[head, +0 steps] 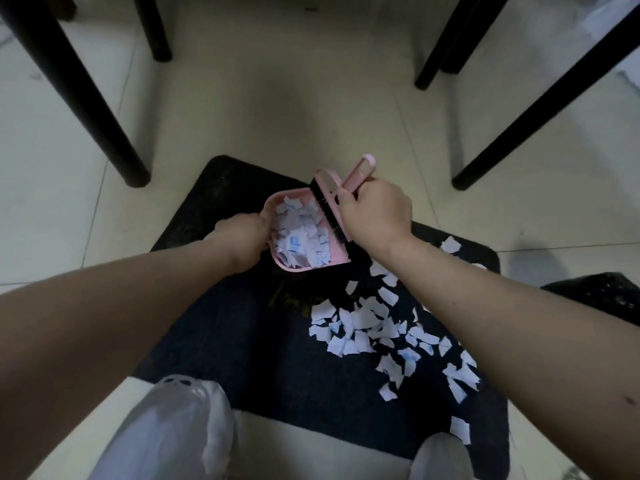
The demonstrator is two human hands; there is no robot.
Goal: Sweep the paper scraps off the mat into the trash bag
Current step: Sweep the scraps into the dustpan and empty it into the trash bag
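A dark mat [242,327] lies on the tiled floor. My left hand [242,237] grips the handle side of a small pink dustpan [339,259] held above the mat's far part; the pan is full of white paper scraps [301,233]. My right hand [375,216] grips the pink handle of a hand brush [329,209], whose black bristles rest against the pan's right edge. Several more paper scraps [381,327] lie scattered over the right half of the mat. A black trash bag [602,292] shows at the right edge.
Black chair or table legs [104,133] stand on the pale tiles at the far left, and further black legs [540,109] at the far right. My knees in light trousers [166,431] are at the bottom, at the mat's near edge.
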